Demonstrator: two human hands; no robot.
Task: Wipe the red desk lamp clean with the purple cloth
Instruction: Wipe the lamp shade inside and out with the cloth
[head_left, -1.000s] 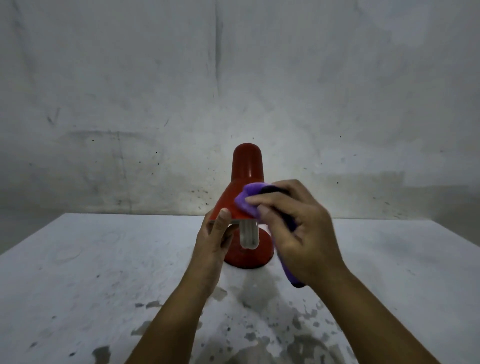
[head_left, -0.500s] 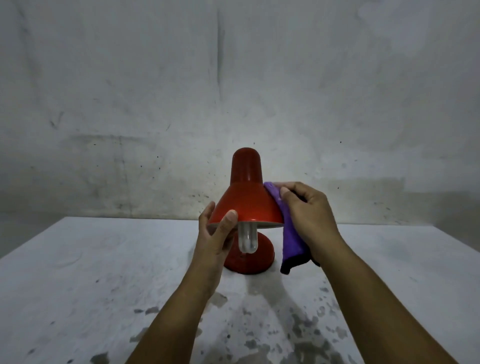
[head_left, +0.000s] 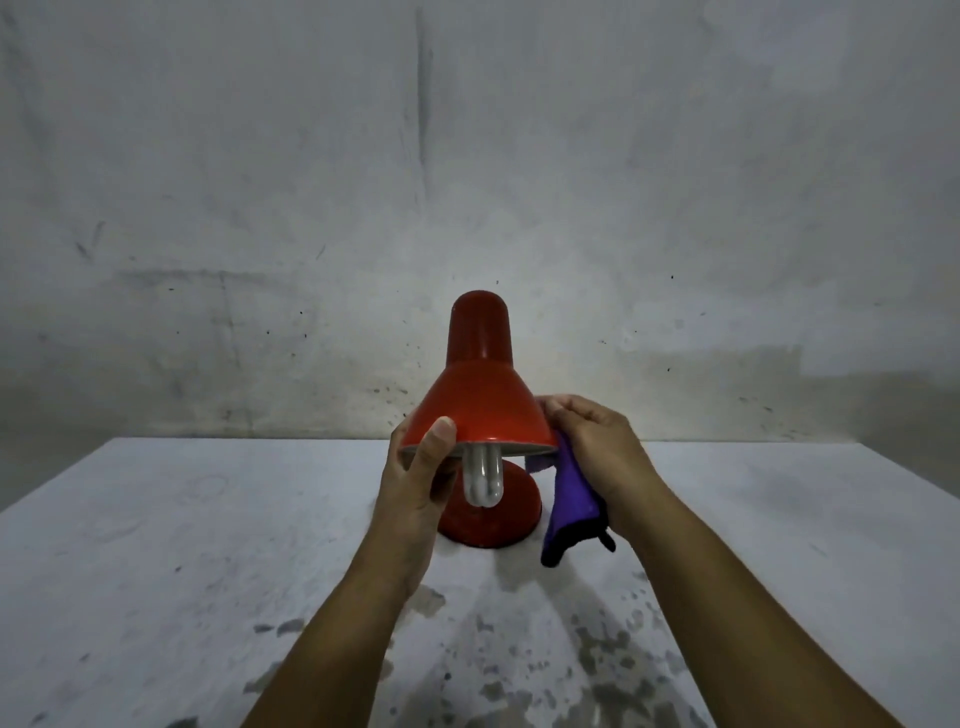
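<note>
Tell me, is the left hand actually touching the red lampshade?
Touching. The head view shows the left hand gripping the shade's rim on the red desk lamp, thumb pressed flat on its outer surface, no gap visible.

wall – grey, scuffed, speckled | table – pale, worn, blotchy | light – dim

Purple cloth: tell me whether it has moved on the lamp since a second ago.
Yes. The purple cloth, held by the right hand, went from the shade's front to its right rim, now hanging beside the base.
</note>
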